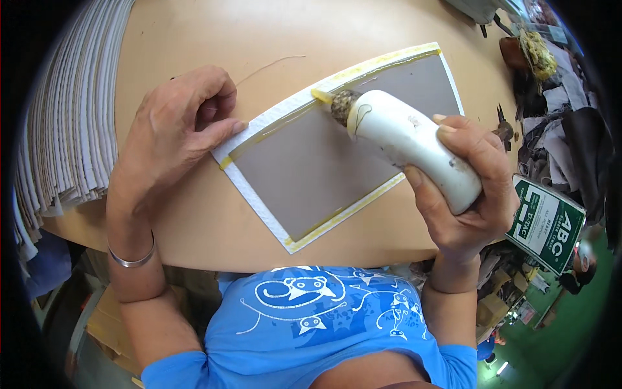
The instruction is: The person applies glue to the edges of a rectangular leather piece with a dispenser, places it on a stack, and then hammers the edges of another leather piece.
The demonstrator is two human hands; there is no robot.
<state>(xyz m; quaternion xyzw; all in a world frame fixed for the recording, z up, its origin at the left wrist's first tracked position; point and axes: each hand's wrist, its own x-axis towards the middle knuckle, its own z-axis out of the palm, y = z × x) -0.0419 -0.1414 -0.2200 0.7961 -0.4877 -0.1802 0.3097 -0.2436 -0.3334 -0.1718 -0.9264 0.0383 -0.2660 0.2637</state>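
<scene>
Right grip (470,185), clamped firmly round the white bottle (414,149), and here's its yellow nozzle (321,96) pointing down at the panel's far border; whether it touches, I can't tell! My left grip (181,120) has its fingers curled, thumb apart from them, thumb tip right at the panel's left corner. The panel (337,162) itself, grey with a white border, lies flat on the table (175,214) before me, yellow streaks along the border right of the nozzle. A thread (272,65) trails beyond it. Out left, a tall stack (74,110) of sheets; out right, scraps (564,155) and a green tin (551,223)!
</scene>
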